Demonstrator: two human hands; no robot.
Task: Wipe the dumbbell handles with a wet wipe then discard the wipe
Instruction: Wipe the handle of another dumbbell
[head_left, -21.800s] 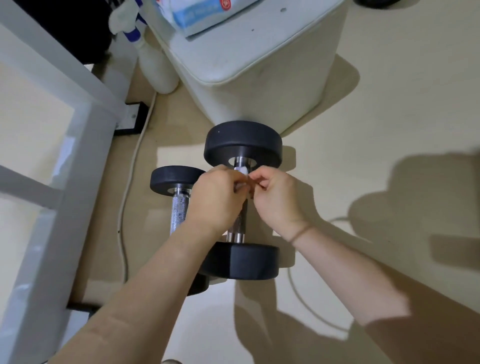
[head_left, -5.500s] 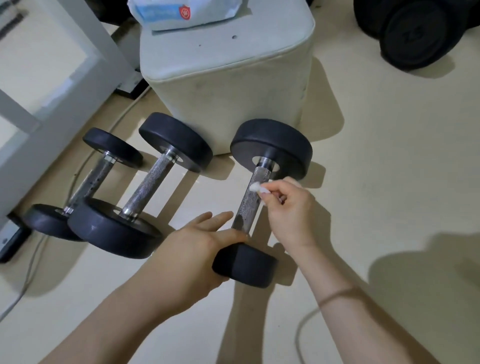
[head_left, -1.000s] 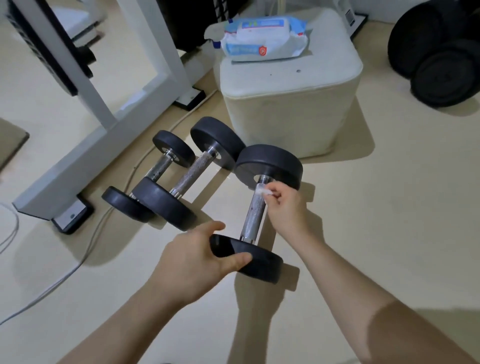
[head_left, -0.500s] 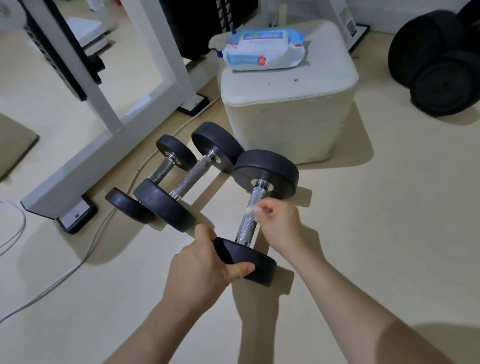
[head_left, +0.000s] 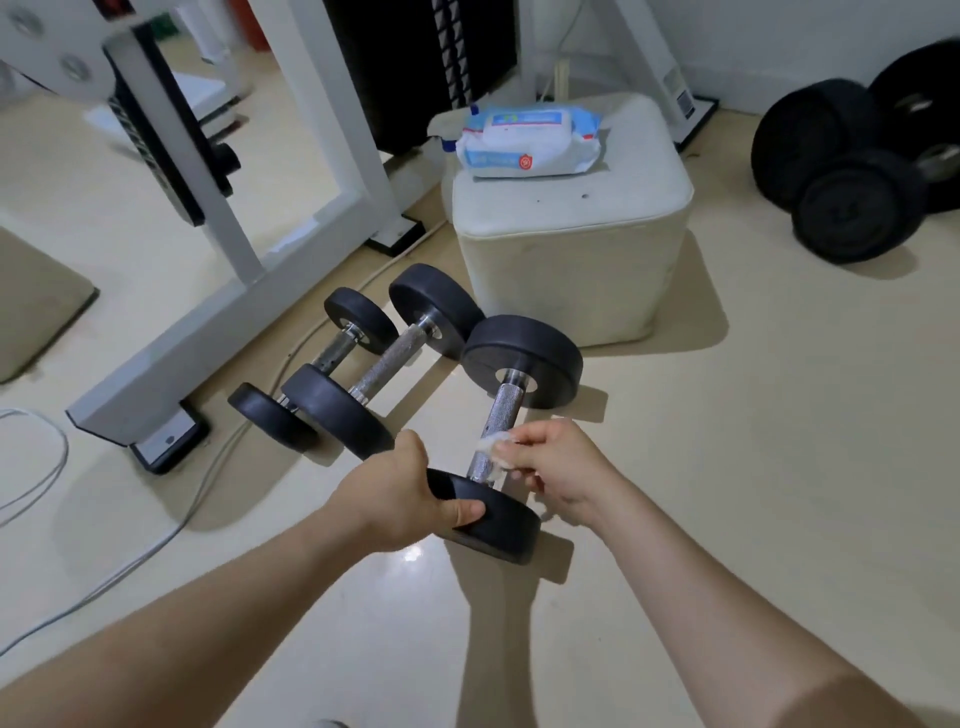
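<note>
Right hand (head_left: 558, 470): fingers pinch a crumpled white wipe (head_left: 491, 453) against the lower part of the metal handle (head_left: 501, 410) of the nearest dumbbell (head_left: 522, 358).

Left hand (head_left: 410, 493): curled round the near black weight (head_left: 498, 525) of that dumbbell, thumb on its rim, apparently steadying it. The dumbbell lies on the floor (head_left: 779, 441), pointing towards twelve o'clock.

Progress, as judged: wiping of this handle is under way. Two smaller dumbbells (head_left: 389, 358) lie side by side at ten o'clock of the hands; whether their handles are done cannot be told. Discarding the wipe is not yet done, and no bin shows in view.

Surface: pale, glossy floor, with a glare patch near the left wrist.

Room: a pale padded stool (head_left: 571, 270) at twelve o'clock, bearing a pack of wipes (head_left: 530, 140); a white frame (head_left: 218, 312) at ten o'clock; a grey cable (head_left: 156, 540) at eight o'clock; large black weights (head_left: 852, 208) at two o'clock.
</note>
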